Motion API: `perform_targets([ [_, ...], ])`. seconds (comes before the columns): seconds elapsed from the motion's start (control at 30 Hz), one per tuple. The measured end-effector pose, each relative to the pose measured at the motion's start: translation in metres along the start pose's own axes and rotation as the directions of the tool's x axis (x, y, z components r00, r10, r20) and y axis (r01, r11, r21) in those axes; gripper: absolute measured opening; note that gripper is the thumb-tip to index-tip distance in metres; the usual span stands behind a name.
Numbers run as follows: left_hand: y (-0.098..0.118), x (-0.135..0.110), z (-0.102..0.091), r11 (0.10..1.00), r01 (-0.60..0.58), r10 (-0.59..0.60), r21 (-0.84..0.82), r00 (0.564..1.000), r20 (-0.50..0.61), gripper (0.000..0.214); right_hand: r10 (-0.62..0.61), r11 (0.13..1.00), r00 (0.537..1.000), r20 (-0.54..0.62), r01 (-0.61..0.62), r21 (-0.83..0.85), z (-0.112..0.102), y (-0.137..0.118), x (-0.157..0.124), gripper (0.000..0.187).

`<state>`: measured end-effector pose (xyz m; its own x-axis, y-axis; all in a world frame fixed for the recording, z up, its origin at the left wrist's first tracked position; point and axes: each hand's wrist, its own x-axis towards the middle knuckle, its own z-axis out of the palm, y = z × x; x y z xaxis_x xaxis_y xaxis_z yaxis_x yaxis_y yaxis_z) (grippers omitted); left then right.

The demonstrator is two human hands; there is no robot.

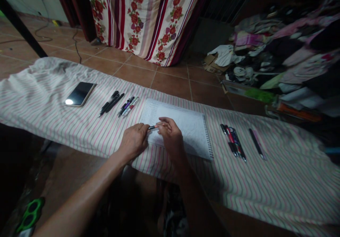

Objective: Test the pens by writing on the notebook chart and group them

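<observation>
A slim dark pen with a reddish-orange part (153, 127) spans the gap between my two hands, above the notebook. My left hand (134, 138) is closed, its thumb and fingertips gripping the pen's dark end. My right hand (172, 135) curls its fingers around the opposite end, which is partly hidden. Beneath them lies an open spiral notebook (190, 131) with faint writing, its wire binding on the right. Left of the notebook rest a group of white and purple pens (128, 106) and a group of black pens (111, 103).
A smartphone (80, 93) lies at the left on the striped cloth (164, 166). Right of the notebook are several red and black pens (233, 142) and a black-and-pink pair (257, 143). A floral curtain (148, 17) hangs behind; clothes (292, 53) are piled at right.
</observation>
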<state>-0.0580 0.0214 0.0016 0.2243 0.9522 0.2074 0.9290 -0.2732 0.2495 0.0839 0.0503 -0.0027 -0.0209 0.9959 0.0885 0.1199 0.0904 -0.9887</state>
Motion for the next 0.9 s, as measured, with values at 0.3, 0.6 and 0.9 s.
perform_targets([
  [0.3,0.000,-0.001,-0.001,1.000,-0.016,0.017,0.012,0.999,-0.042,0.026,0.141,0.988,0.984,-0.107,-0.134,0.070,0.007,-0.004,-0.001,0.038],
  [0.6,0.003,-0.002,0.000,0.997,-0.050,0.051,0.050,0.999,-0.012,0.024,0.141,0.989,0.989,-0.044,-0.139,0.042,-0.003,0.001,0.002,0.020],
  [0.9,0.001,-0.002,0.001,0.999,-0.007,0.009,0.039,0.999,-0.053,0.024,0.224,0.968,0.972,-0.066,-0.214,0.131,0.004,-0.013,-0.004,0.053],
])
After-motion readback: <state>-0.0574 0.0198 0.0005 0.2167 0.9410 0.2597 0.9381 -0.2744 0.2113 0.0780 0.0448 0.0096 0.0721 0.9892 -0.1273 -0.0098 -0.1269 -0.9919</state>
